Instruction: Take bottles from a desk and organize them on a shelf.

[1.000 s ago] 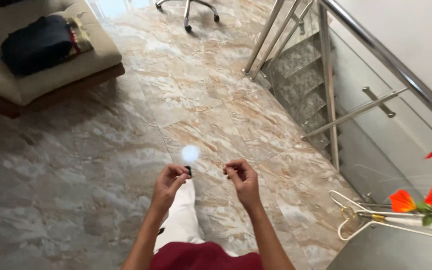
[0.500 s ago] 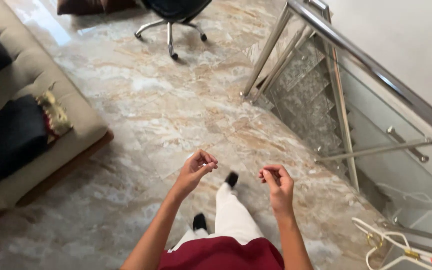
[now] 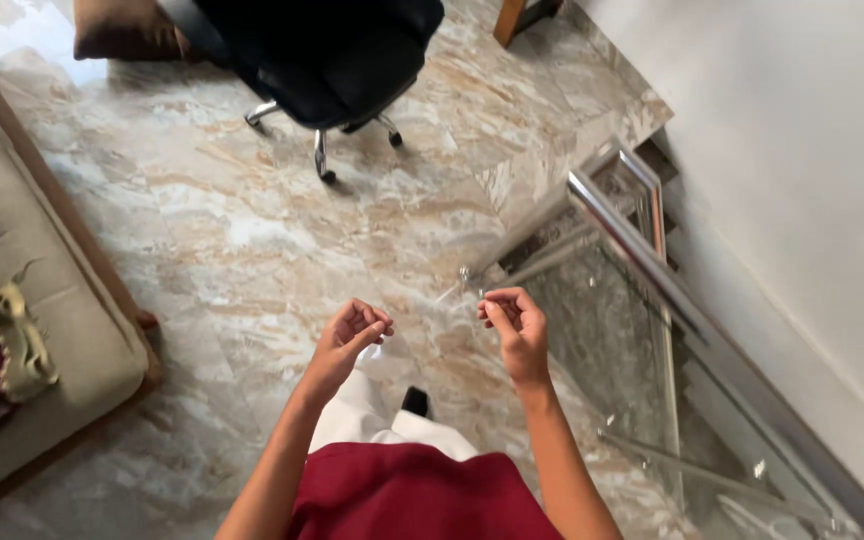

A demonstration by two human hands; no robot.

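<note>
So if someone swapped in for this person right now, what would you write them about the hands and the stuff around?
Left hand: raised at waist height, fingers curled in, nothing visibly held.
Right hand: raised beside it, apart from it, fingertips pinched; too small to tell if anything is between them.
Around: marble floor underfoot, black office chair ahead, beige sofa to the left, steel and glass stair railing to the right.
Done or left: the view shows neither.
</note>
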